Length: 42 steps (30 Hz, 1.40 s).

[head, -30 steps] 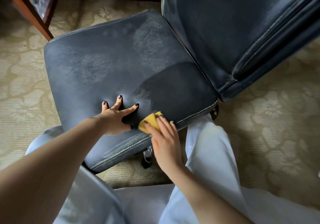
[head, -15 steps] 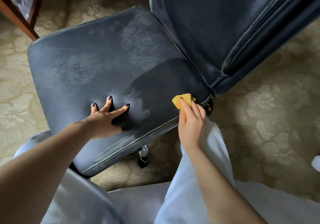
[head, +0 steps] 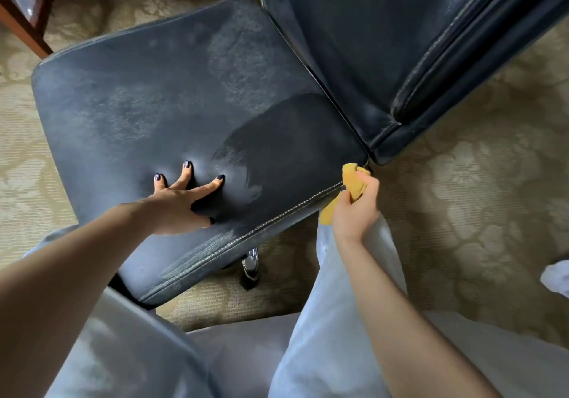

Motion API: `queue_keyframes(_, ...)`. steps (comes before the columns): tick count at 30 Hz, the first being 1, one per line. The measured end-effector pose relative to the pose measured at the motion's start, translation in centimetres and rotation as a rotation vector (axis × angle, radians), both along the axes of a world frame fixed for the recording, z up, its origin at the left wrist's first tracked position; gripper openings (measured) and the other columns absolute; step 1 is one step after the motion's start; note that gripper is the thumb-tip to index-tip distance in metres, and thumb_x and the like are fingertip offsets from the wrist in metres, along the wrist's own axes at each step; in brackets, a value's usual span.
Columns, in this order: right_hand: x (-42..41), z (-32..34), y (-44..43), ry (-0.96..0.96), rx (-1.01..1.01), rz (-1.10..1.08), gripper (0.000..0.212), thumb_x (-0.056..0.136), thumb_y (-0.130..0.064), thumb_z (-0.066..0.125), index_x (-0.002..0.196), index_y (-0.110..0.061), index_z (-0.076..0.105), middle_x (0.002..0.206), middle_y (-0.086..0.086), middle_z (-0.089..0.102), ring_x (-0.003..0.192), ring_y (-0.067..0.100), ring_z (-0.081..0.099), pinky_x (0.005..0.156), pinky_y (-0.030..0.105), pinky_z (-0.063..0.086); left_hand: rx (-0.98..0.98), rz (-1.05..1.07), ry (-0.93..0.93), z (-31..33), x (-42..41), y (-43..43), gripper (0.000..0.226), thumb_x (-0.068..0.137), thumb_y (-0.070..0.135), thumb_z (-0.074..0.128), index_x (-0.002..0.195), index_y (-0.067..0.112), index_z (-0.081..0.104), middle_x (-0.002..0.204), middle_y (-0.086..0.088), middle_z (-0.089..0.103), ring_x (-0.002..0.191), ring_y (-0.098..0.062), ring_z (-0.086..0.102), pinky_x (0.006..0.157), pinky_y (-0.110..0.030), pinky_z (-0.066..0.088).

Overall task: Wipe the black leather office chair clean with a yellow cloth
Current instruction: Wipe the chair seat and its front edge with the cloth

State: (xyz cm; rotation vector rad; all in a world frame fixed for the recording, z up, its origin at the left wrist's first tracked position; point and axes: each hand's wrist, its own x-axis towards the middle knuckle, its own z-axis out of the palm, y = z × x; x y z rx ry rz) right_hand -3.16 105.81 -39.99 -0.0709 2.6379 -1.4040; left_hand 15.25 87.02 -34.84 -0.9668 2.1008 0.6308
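Observation:
The black leather office chair fills the middle of the view: its dusty seat (head: pixel 160 95) has a darker wiped patch (head: pixel 295 138) at the near right, and the backrest (head: pixel 385 43) rises at the upper right. My left hand (head: pixel 181 200) presses on the front of the seat with fingers spread. My right hand (head: pixel 354 209) grips the crumpled yellow cloth (head: pixel 354 182) at the seat's near right corner, just off the stitched edge, by the gap between seat and backrest.
Patterned beige carpet (head: pixel 462 212) lies all around the chair. A wooden furniture leg (head: pixel 24 27) stands at the top left. A chrome part of the chair base (head: pixel 251 265) shows under the seat. My pale trouser legs (head: pixel 323 336) sit against the seat's front edge.
My right hand has carried the cloth rightward along the seat's front edge, from beside my left hand to the right corner. My left hand stays pressed on the seat.

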Motion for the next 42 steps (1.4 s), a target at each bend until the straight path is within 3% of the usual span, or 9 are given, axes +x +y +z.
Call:
queue_keyframes(4, 4.5, -0.3, 0.3, 0.010, 0.054, 0.044, 0.035, 0.085, -0.002, 0.060, 0.114, -0.022, 0.059, 0.113, 0.000, 0.066, 0.103, 0.024, 0.061, 0.083, 0.028, 0.047, 0.001, 0.001, -0.012, 0.2, 0.0, 0.0, 0.073, 0.093, 0.048, 0.049, 0.139, 0.059, -0.006, 0.155, 0.004, -0.028, 0.138, -0.049, -0.017, 0.113, -0.049, 0.016)
queue_keyframes(11, 12.1, 0.0, 0.1, 0.149, 0.013, 0.229, 0.051, 0.070, 0.012, 0.066, 0.104, -0.026, 0.062, 0.092, 0.000, 0.063, 0.090, 0.009, 0.050, 0.075, -0.004, 0.028, -0.048, -0.026, -0.024, 0.1, 0.0, 0.5, 0.075, 0.093, 0.047, 0.048, 0.139, 0.058, -0.011, 0.155, 0.001, -0.026, 0.138, -0.053, -0.014, 0.112, -0.049, 0.016)
queue_keyframes(15, 13.0, 0.5, 1.1, 0.208, 0.108, 0.502, 0.047, 0.069, 0.005, 0.071, 0.101, -0.028, 0.062, 0.093, 0.000, 0.058, 0.083, 0.013, 0.056, 0.072, 0.015, 0.042, -0.060, -0.015, -0.014, 0.0, 0.1, 0.8, 0.076, 0.093, 0.046, 0.049, 0.140, 0.056, -0.010, 0.155, 0.000, -0.025, 0.137, -0.053, -0.013, 0.112, -0.049, 0.017)
queue_keyframes(18, 11.1, 1.6, 2.4, 0.060, 0.108, 0.753, 0.037, 0.078, -0.001, 0.059, 0.104, -0.025, 0.067, 0.099, -0.004, 0.058, 0.089, 0.014, 0.056, 0.076, 0.026, 0.046, -0.059, -0.005, -0.008, 0.0, 0.2, 0.9, 0.076, 0.093, 0.045, 0.050, 0.140, 0.056, -0.009, 0.155, 0.001, -0.025, 0.138, -0.052, -0.014, 0.112, -0.049, 0.017)
queue_keyframes(28, 2.3, 3.0, 0.8, -0.136, -0.109, 0.436, 0.028, 0.090, -0.003, 0.058, 0.106, -0.026, 0.061, 0.112, -0.010, 0.061, 0.110, 0.010, 0.056, 0.097, 0.026, 0.046, -0.071, -0.002, -0.006, 0.0, 0.1, 1.1, 0.077, 0.093, 0.043, 0.050, 0.140, 0.055, -0.010, 0.155, 0.001, -0.025, 0.138, -0.051, -0.013, 0.112, -0.049, 0.016)
queue_keyframes(32, 0.5, 3.9, 0.2, 0.071, -0.156, 0.246, 0.027, 0.089, -0.002, 0.059, 0.114, -0.012, 0.064, 0.116, 0.001, 0.065, 0.107, 0.014, 0.057, 0.085, 0.000, 0.035, -0.079, -0.009, -0.009, 0.1, 0.0, 1.2, 0.078, 0.093, 0.043, 0.048, 0.141, 0.054, -0.012, 0.155, -0.001, -0.026, 0.138, -0.052, -0.014, 0.113, -0.049, 0.013)
queue_keyframes(36, -1.8, 4.7, 0.6, 0.349, -0.056, 0.139, 0.033, 0.083, 0.003, 0.060, 0.114, -0.011, 0.063, 0.114, 0.007, 0.064, 0.103, 0.018, 0.056, 0.077, -0.007, 0.027, -0.046, 0.010, -0.007, 0.0, 0.0, 1.0, 0.079, 0.093, 0.045, 0.050, 0.140, 0.055, -0.012, 0.154, 0.001, -0.028, 0.138, -0.052, -0.016, 0.113, -0.049, 0.013)
queue_keyframes(38, -2.4, 4.5, 0.7, 0.371, -0.023, 0.160, 0.039, 0.084, 0.003, 0.059, 0.120, -0.011, 0.060, 0.119, 0.009, 0.061, 0.105, 0.023, 0.057, 0.077, -0.002, 0.031, -0.046, 0.013, -0.003, 0.1, 0.0, 1.1, 0.078, 0.092, 0.046, 0.050, 0.140, 0.055, -0.011, 0.154, 0.001, -0.028, 0.138, -0.051, -0.016, 0.114, -0.049, 0.012)
queue_keyframes(42, -1.3, 2.2, 0.1, 0.284, 0.147, 0.374, 0.060, 0.082, -0.005, 0.066, 0.136, -0.021, 0.045, 0.115, 0.006, 0.063, 0.104, 0.029, 0.057, 0.087, 0.032, 0.043, -0.026, 0.038, 0.014, 0.3, -0.1, 1.2, 0.078, 0.092, 0.043, 0.051, 0.141, 0.056, -0.009, 0.154, 0.003, -0.028, 0.138, -0.049, -0.019, 0.114, -0.050, 0.011)
